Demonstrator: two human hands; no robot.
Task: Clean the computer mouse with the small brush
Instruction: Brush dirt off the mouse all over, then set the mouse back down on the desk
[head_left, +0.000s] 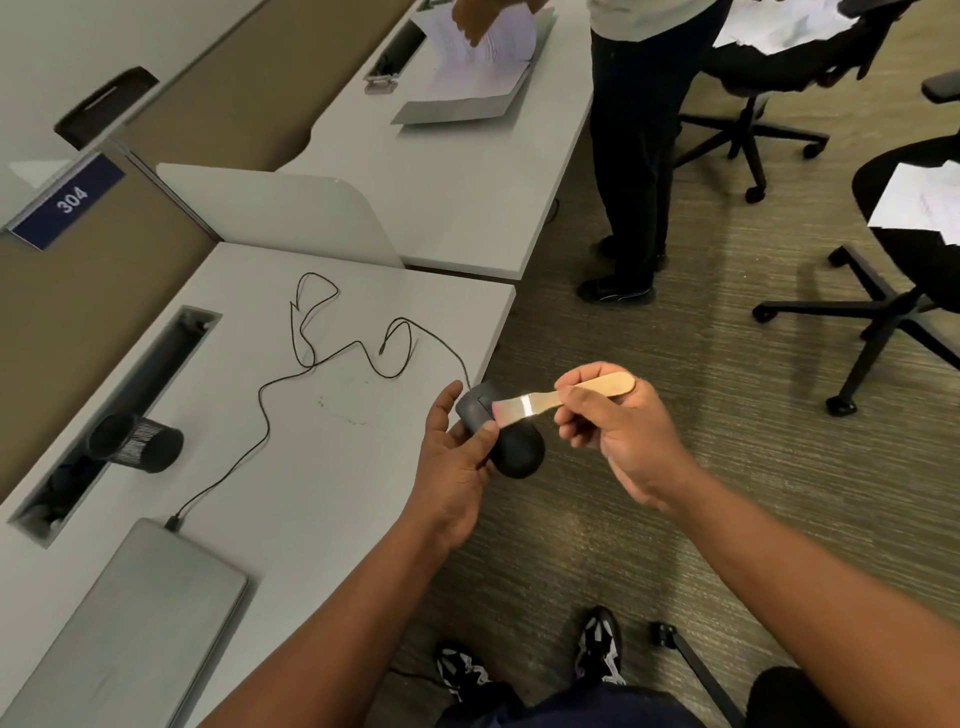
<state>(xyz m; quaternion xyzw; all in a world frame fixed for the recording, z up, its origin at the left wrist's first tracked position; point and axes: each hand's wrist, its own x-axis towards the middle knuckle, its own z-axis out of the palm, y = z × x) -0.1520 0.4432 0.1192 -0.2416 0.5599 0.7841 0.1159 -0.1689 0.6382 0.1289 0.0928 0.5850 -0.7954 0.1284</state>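
1. The left hand (457, 457) is gripping the computer mouse (501, 434), thumb curled over its near flank and fingers wrapped underneath. The mouse is being held in the air just off the corner of the bench (322, 467), over the carpet, tail end toward the camera. Judgement: holding it off the bench edge is letting loosened dust drop to the floor, not onto the work surface.

2. The right hand (615, 426) is pinching the wooden handle of the small brush (561, 397), fingers curled round the shaft with the handle end sticking out past the knuckles. The bristle end is touching the top of the mouse near the button area. Bristles are looking blurred; I cannot tell stroke direction.

3. Judgement: brushing is under way. The top face is being worked; sides and underside look not yet addressed.

4. The cable (311, 358) is running from the front of the mouse in loose loops across the bench to the closed laptop (135, 618), where it is plugged in at the corner. The slack is what is allowing the mouse to be lifted freely.

5. Also lying on the bench: a black mesh pen cup (137, 441), tipped on its side beside the cable tray slot (130, 405).

6. A second person (639, 156) is standing at the next bench, handling papers (483, 52); well apart from the work.

7. Risk, as judgement: the cable is hanging taut near the bench edge and could tug the mouse as it is being turned.
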